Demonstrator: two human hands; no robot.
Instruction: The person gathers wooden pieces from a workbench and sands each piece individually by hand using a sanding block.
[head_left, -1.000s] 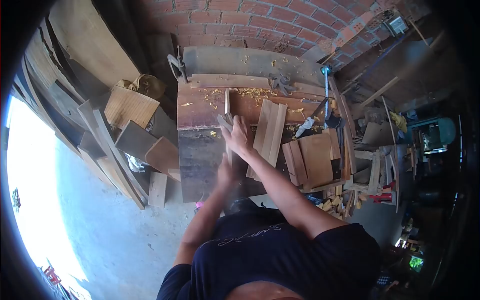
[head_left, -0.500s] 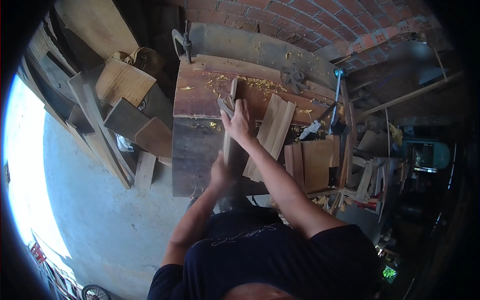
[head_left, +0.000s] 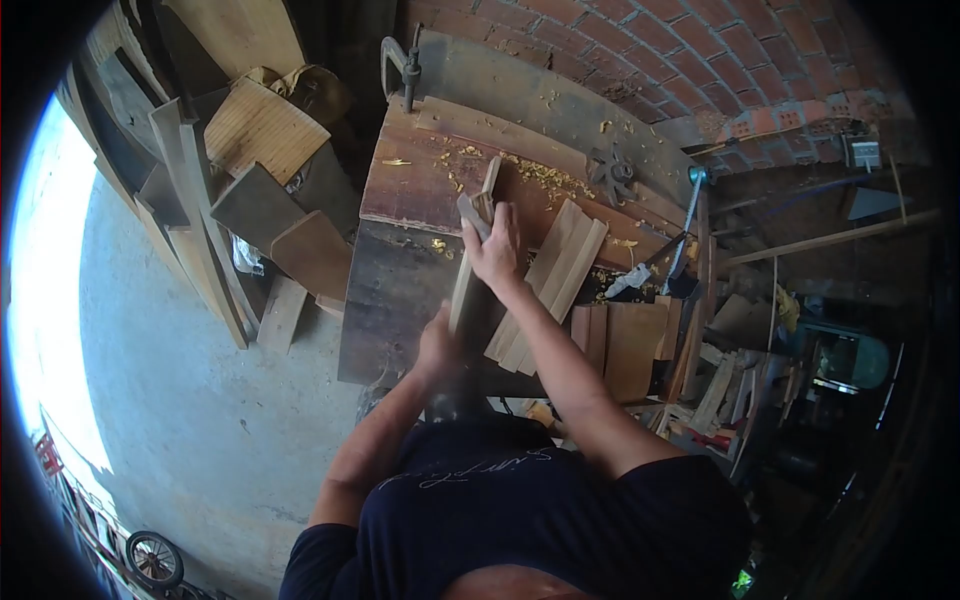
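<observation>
A narrow wood strip (head_left: 461, 292) runs lengthwise away from me over the workbench (head_left: 385, 290). My left hand (head_left: 436, 340) is closed on the strip's near end, slightly blurred. Farther up, my right hand (head_left: 497, 245) is closed round a small flat tool (head_left: 474, 216) that rests against the strip; its exact kind is unclear. The strip's far end (head_left: 492, 176) shows beyond the tool. Just right of my hands, several light boards (head_left: 550, 285) lie side by side. Yellow shavings (head_left: 540, 176) are scattered on the reddish board (head_left: 415, 180).
A metal clamp (head_left: 410, 75) stands at the bench's back left. At the right are brown panels (head_left: 630, 350), a white crumpled item (head_left: 629, 281) and a blue-white strap (head_left: 690, 215). Planks (head_left: 205, 220) lean at the left. A brick wall (head_left: 720, 60) rises behind.
The whole view has shifted and turned slightly. Both hands keep their hold on the strip and the tool, with little visible movement along the strip.
</observation>
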